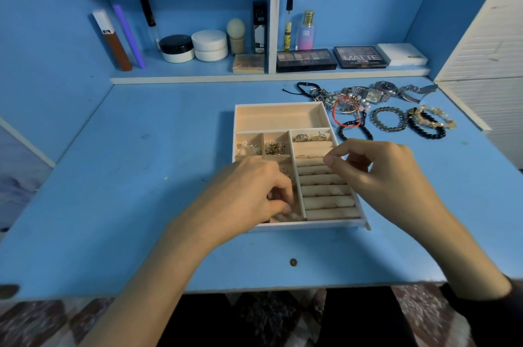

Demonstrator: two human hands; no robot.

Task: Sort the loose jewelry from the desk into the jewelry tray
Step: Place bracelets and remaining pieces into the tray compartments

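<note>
A cream jewelry tray [278, 105] sits mid-desk with a bare long back compartment, small left compartments holding earrings and a pearl piece, and ring rolls on the right carrying a few rings [311, 137]. My left hand [252, 191] lies over the tray's front left compartments, fingers curled down inside; whether they hold anything is hidden. My right hand [376, 168] hovers over the ring rolls, thumb and forefinger pinched together; anything between them is too small to see. Loose jewelry [351, 103] lies on the desk right of the tray: watches [376, 93], bead bracelets [389, 119], a red cord bracelet.
A low shelf behind the desk holds cosmetics: jars [195, 47], tubes, bottles, eyeshadow palettes [307, 59] and a white box [402, 54]. A white slatted panel [481, 44] bounds the right side. A small brown knob [293, 262] sits near the desk's front edge.
</note>
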